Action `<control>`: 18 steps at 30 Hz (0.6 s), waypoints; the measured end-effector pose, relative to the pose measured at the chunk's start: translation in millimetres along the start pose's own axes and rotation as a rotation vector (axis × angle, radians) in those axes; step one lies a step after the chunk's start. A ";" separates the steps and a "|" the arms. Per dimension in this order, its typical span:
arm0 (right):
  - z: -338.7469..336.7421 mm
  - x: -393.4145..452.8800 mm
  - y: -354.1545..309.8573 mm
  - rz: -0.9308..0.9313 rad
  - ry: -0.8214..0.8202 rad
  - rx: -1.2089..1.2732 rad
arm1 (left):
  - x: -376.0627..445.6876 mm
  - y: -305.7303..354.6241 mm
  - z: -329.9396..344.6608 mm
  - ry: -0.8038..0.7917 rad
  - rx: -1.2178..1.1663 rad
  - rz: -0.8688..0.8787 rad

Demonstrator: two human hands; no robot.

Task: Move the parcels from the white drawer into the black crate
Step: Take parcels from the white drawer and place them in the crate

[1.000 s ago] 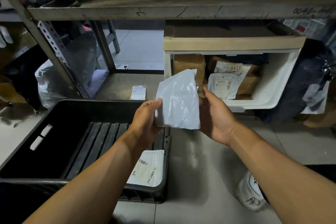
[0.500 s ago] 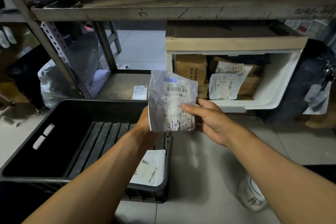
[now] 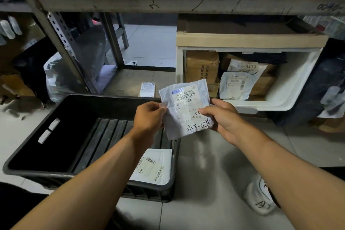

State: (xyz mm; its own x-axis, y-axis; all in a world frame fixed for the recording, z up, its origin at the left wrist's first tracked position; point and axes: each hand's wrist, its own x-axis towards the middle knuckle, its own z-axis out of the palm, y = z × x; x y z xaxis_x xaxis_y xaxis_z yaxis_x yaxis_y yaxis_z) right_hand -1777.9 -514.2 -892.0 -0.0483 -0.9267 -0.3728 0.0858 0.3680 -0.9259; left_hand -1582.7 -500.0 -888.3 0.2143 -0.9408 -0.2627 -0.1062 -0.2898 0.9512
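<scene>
Well: both hands pinch crinkly plastic parcel [image 3: 186,108] (label up).

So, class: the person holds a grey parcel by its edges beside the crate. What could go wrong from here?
1. The grey parcel hangs over the black crate's right rim, partly over floor; released here, it might miss.
2. Both hands, left and right, only pinch its edges, so the slick bag could slip.
3. The white parcel fills that near corner; another may slide off.

The grey mailer bag [image 3: 186,108] has been turned round: a second ago its blank back faced the camera, now its shipping label does. The right hand [image 3: 222,117] has shifted from behind the bag to pinching its right edge, while the left hand [image 3: 149,115] has moved to its left edge.
</scene>
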 end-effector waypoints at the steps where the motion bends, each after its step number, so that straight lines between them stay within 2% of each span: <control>1: 3.0 2.8 0.9 0.000 0.007 -0.005 | 1.5 -2.2 -4.3 -0.002 -0.003 -0.018; 6: 23.3 12.4 6.8 0.015 -0.071 -0.101 | 11.7 -13.8 -33.6 0.023 -0.010 -0.061; 8: 35.3 18.4 11.7 0.025 -0.125 -0.146 | 17.0 -19.1 -48.9 0.041 0.121 -0.057; 11: 57.1 31.2 22.0 0.042 -0.202 -0.229 | 25.2 -32.8 -69.7 -0.042 0.293 -0.062; 14: 77.6 46.6 36.0 0.051 -0.284 -0.341 | 36.8 -56.1 -87.3 -0.117 0.304 -0.143; 18: 101.9 68.7 63.3 0.047 -0.315 -0.504 | 51.4 -90.3 -104.3 -0.149 0.340 -0.203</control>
State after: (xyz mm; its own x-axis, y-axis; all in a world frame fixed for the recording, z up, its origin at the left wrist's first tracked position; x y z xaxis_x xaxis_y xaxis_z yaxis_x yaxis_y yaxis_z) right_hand -1674.3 -562.4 -969.9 0.2484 -0.8583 -0.4489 -0.4058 0.3286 -0.8529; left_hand -1460.8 -503.8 -970.7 0.1241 -0.8664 -0.4837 -0.3959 -0.4903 0.7765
